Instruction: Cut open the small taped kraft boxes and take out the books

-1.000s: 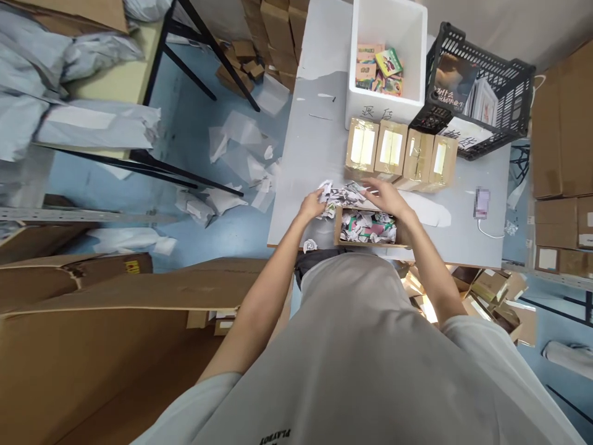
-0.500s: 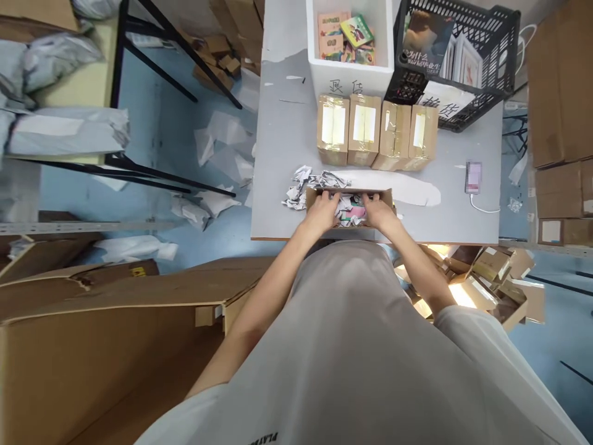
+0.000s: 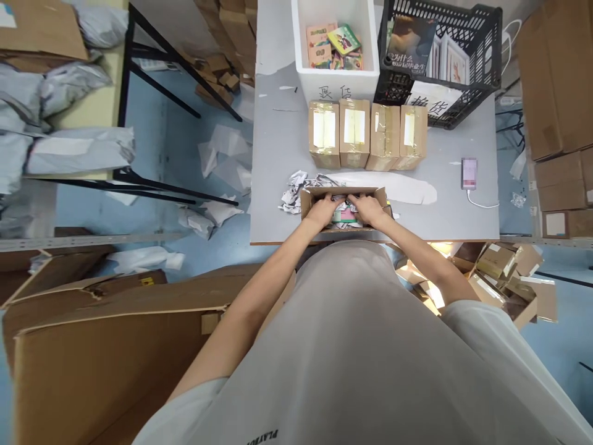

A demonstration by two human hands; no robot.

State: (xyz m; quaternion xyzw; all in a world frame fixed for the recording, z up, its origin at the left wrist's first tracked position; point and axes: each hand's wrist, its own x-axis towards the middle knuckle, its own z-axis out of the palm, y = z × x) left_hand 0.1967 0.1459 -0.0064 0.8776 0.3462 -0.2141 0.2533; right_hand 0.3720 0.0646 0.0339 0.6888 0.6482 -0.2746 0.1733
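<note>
On my feed, left hand (image 3: pixel 323 212) and right hand (image 3: pixel 369 210) are inside the open carton (image 3: pixel 306 203), pink-and-green item (image 3: pixel 345 216) between them. Fingertips hidden; I can't tell if either grips.

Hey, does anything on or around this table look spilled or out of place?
Yes. Crumpled white paper scraps lie loose on the grey table, outside the small open brown cardboard box, as if spilled. Thin white sheets litter the blue floor left of the table, looking dropped rather than stacked.

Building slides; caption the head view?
Left hand and right hand reach into an open carton, crumpled paper beside it.
</note>
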